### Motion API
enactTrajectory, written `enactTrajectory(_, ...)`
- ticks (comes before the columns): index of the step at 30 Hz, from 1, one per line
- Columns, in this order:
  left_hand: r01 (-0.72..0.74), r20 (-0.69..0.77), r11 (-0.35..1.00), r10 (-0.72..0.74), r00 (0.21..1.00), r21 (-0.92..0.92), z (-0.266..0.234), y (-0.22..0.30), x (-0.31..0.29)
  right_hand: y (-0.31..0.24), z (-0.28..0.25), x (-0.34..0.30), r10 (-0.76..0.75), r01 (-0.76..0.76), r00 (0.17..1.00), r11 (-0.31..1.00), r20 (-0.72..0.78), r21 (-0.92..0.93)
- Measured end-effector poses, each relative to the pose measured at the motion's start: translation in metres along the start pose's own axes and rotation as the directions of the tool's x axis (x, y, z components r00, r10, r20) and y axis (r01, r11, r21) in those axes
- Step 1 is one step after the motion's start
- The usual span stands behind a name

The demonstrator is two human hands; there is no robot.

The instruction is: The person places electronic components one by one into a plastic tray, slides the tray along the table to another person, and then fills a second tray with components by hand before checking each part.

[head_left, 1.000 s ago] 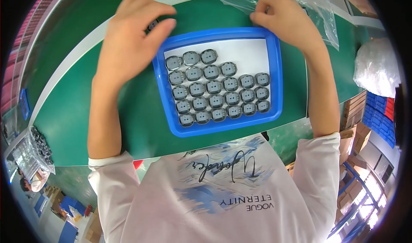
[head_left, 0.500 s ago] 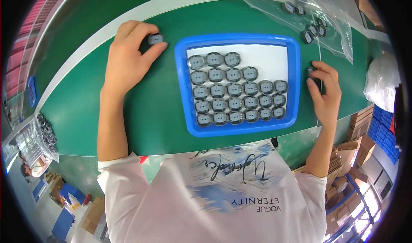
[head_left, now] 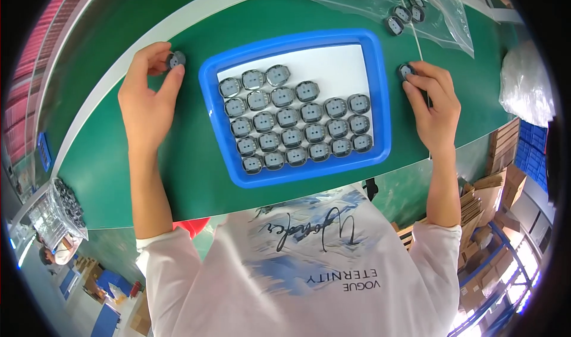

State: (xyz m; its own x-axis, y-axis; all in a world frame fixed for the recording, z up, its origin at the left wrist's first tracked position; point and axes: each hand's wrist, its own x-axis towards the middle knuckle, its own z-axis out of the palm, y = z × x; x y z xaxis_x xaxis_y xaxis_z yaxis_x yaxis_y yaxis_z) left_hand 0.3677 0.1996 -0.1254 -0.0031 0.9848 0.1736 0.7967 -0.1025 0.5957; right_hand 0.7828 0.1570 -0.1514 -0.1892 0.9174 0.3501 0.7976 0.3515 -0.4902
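Note:
My left hand pinches a small grey rounded plastic part between thumb and fingers, left of the blue tray. To the tray's right, my right hand grips a similar dark grey part at its fingertips, close to the table surface. The blue tray has a white bottom and holds rows of such parts, most with two small holes facing up. Its nearer rows run the full width. The two far rows are shorter, and white bottom shows at the far right.
A clear plastic bag with several loose parts in or under it lies at the far right of the green table. Crumpled clear plastic sits at the right edge. Another bag of parts is at the left edge.
The view has shifted, so tray, bag and hands appear further left and the tray looks tilted. The part in my left hand now sits more on edge. Tray rows look the same.

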Motion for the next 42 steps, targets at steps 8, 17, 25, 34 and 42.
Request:
enactTrajectory(8, -0.636, 0.218, 0.763, 0.645, 0.733, -0.119, 0.045, 0.088, 0.026, -0.037, -0.001, 0.055, -0.358, 0.340, 0.928, 0.927, 0.101, 0.157)
enactTrajectory(17, -0.632, 0.301, 0.765, 0.636, 0.710, -0.125, 0.061, 0.081, 0.033, -0.039, 0.017, 0.072, -0.496, 0.461, 0.805, 0.868, 0.326, 0.182)
enactTrajectory(25, -0.617, 0.222, 0.787, 0.600, 0.769, 0.012, 0.069, 0.084, 0.035, -0.034, 0.021, 0.076, -0.477, 0.474, 0.813, 0.875, 0.334, 0.096)
enactTrajectory(34, -0.981, -0.370, 0.189, 0.916, 0.158, 0.050, 0.125, 0.074, 0.078, -0.037, 0.024, 0.078, -0.448, 0.438, 0.837, 0.893, 0.313, 0.106)
enactTrajectory(42, -0.852, -0.010, 0.496, 0.864, 0.504, -0.168, 0.097, 0.078, 0.046, -0.047, 0.028, 0.072, -0.408, 0.416, 0.862, 0.908, 0.300, 0.039)
